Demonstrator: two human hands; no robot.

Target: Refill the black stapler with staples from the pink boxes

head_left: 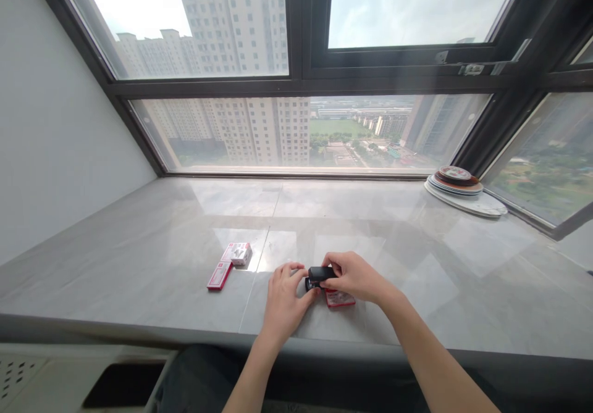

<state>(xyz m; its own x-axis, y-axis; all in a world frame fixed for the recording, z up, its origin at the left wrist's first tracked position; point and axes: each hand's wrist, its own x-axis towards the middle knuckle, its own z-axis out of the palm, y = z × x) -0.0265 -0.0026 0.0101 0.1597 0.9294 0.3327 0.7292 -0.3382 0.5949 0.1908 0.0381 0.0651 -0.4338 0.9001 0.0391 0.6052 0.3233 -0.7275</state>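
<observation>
A small black stapler [319, 275] is held over the grey marble sill [139, 265] between both hands. My right hand [359, 277] grips its top and right end from above with curled fingers. My left hand [285, 299] pinches its left end with thumb and fingertips. A red staple box [340, 299] lies flat on the sill just under my right hand. To the left lie a slim red box [219, 275] and an opened red-and-white box [237, 254], apart from both hands.
A stack of round plates [456, 184] sits at the back right corner by the window. Dark window frames run along the back. A white wall stands at the left. The sill's front edge runs below my wrists.
</observation>
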